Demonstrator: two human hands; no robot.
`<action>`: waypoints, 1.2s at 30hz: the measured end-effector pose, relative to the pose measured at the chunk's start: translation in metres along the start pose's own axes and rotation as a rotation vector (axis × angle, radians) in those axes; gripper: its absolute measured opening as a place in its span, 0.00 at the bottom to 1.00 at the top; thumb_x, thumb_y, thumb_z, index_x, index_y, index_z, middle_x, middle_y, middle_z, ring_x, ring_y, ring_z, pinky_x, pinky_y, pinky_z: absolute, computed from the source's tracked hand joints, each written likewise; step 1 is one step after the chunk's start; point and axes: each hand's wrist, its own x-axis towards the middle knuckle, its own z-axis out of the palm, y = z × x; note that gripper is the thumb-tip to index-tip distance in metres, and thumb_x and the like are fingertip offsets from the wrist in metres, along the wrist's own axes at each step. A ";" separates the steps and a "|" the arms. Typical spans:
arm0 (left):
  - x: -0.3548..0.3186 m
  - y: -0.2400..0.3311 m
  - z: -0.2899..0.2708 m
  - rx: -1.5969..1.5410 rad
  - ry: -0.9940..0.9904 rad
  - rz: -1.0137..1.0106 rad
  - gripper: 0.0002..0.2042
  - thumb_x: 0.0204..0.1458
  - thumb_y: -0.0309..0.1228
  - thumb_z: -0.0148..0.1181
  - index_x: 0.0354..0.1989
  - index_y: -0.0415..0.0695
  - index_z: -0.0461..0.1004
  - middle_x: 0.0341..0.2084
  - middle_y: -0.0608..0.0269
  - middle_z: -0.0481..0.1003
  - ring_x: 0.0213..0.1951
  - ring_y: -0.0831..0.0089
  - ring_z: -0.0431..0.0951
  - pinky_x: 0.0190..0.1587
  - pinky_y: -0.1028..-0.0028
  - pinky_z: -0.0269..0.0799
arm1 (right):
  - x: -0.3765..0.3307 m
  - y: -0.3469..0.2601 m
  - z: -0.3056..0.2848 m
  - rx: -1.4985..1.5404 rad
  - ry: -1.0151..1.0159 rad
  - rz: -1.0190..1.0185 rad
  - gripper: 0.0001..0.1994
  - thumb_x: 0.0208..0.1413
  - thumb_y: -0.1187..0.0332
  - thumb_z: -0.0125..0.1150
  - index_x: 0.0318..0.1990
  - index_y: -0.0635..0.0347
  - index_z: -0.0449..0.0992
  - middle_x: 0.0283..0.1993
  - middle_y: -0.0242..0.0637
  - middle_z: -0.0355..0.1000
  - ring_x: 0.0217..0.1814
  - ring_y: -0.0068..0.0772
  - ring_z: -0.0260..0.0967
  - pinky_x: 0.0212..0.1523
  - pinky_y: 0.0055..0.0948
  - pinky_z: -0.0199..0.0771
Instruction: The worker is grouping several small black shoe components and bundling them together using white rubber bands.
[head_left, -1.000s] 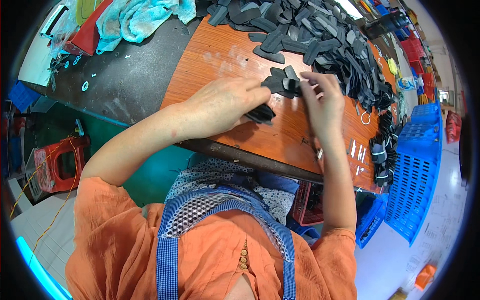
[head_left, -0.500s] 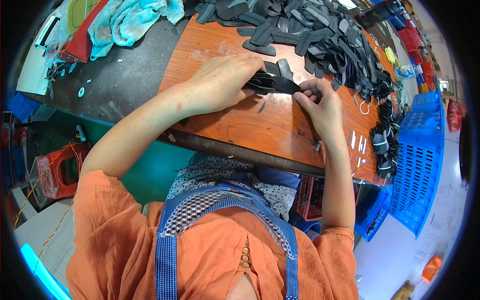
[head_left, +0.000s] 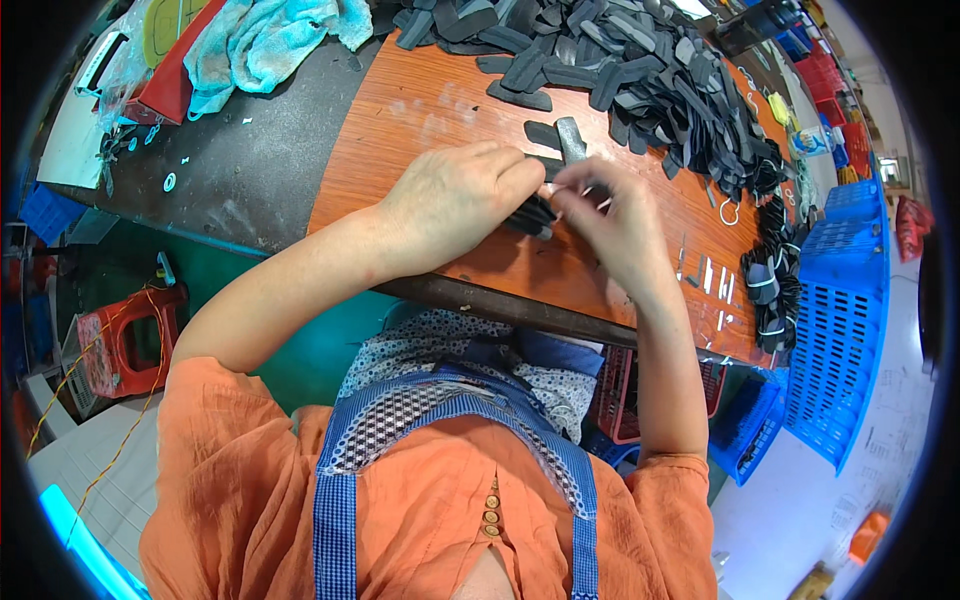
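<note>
My left hand (head_left: pixel 450 205) is closed around a small stack of flat black strips (head_left: pixel 530 217), just above the wooden table top. The stack's lower ends poke out below my fingers, and the rest is hidden by the hand. Right against it, my right hand (head_left: pixel 622 228) has its fingers curled in at the fingertips of the left. Motion smears them a little. A bit of white shows at these fingers, too small to name. Just beyond the hands lie a loose grey strip (head_left: pixel 571 140) and a dark strip (head_left: pixel 541 134).
A large heap of black and grey strips (head_left: pixel 650 75) covers the table's far side. Tied bundles (head_left: pixel 764 287) lie at its right edge, near a white loop (head_left: pixel 731 213) and small white slips (head_left: pixel 708 275). A blue crate (head_left: pixel 835 345) stands at right, a cloth (head_left: pixel 265 55) at far left.
My right hand has left the end of the outstretched black strip and come in against my left hand. The stack has turned, its ends now pointing down toward me.
</note>
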 end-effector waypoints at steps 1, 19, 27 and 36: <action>0.002 -0.001 0.001 -0.060 -0.064 -0.078 0.16 0.46 0.25 0.69 0.43 0.42 0.73 0.41 0.54 0.78 0.47 0.54 0.79 0.47 0.59 0.78 | 0.009 0.002 -0.002 -0.047 0.122 0.011 0.10 0.53 0.68 0.71 0.42 0.59 0.80 0.33 0.38 0.76 0.33 0.29 0.76 0.37 0.30 0.76; 0.017 -0.008 0.004 -0.133 -0.123 -0.055 0.16 0.45 0.21 0.68 0.43 0.39 0.73 0.43 0.52 0.73 0.49 0.50 0.75 0.49 0.57 0.75 | 0.034 0.012 0.004 -0.219 0.208 0.103 0.16 0.50 0.68 0.75 0.43 0.58 0.75 0.32 0.37 0.77 0.27 0.33 0.75 0.33 0.35 0.76; 0.013 -0.015 0.007 0.200 0.159 0.074 0.07 0.50 0.27 0.60 0.36 0.41 0.71 0.39 0.58 0.75 0.44 0.63 0.78 0.47 0.64 0.76 | 0.028 -0.003 0.016 -0.295 0.206 -0.369 0.13 0.49 0.74 0.73 0.40 0.59 0.76 0.38 0.41 0.79 0.34 0.41 0.79 0.35 0.35 0.79; 0.011 -0.023 0.009 -0.134 0.299 -0.014 0.13 0.47 0.24 0.67 0.41 0.41 0.72 0.34 0.57 0.75 0.42 0.55 0.79 0.47 0.60 0.75 | 0.108 0.027 -0.026 -0.405 0.373 -0.243 0.14 0.57 0.72 0.65 0.50 0.52 0.81 0.45 0.37 0.74 0.40 0.39 0.76 0.44 0.36 0.76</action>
